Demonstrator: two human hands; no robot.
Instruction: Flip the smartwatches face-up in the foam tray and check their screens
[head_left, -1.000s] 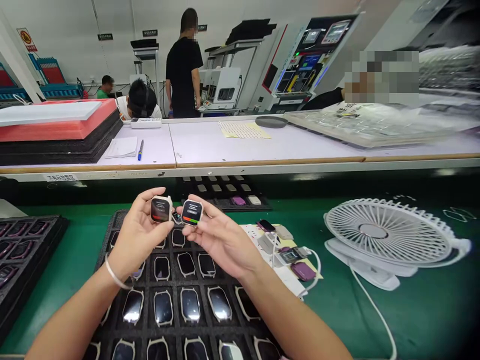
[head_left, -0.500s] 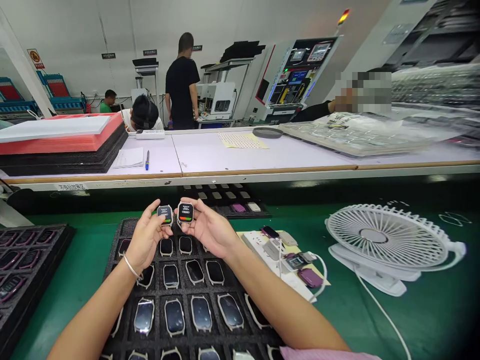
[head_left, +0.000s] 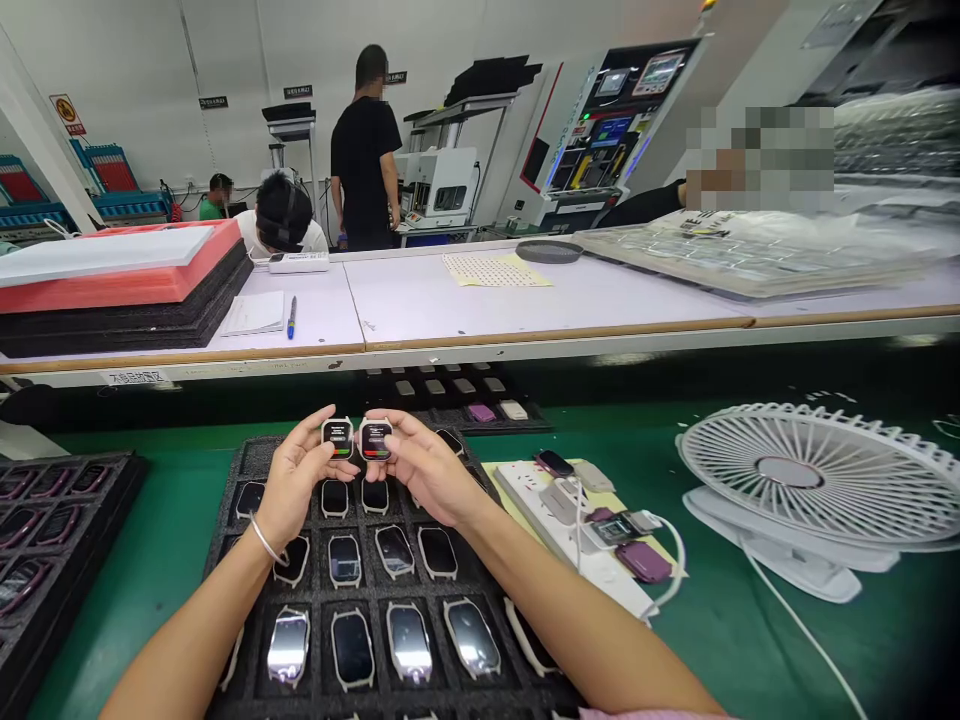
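Two watch bodies with lit screens are held up side by side over a black foam tray (head_left: 319,595). My left hand (head_left: 296,480) grips the left watch (head_left: 339,436), its thumb at the screen's lower left. Pinched in my right hand (head_left: 427,470) is the right watch (head_left: 374,438), the thumb over the right part of its screen. Both screens show small text above a green and red band. Below my hands, several watch bodies with dark screens lie in the tray's compartments, such as one silver watch (head_left: 352,648).
To the right are a power strip (head_left: 536,500) with chargers and cables, a purple watch (head_left: 643,562) and a white fan (head_left: 787,471). Another tray (head_left: 82,540) lies left. Beyond, a shelf (head_left: 420,310) holds foam sheets and a pen (head_left: 292,318). Several people are behind it.
The two watches have come closer together. My right thumb has moved onto the right watch's screen. The view has shifted slightly, so the fan and power strip appear farther right.
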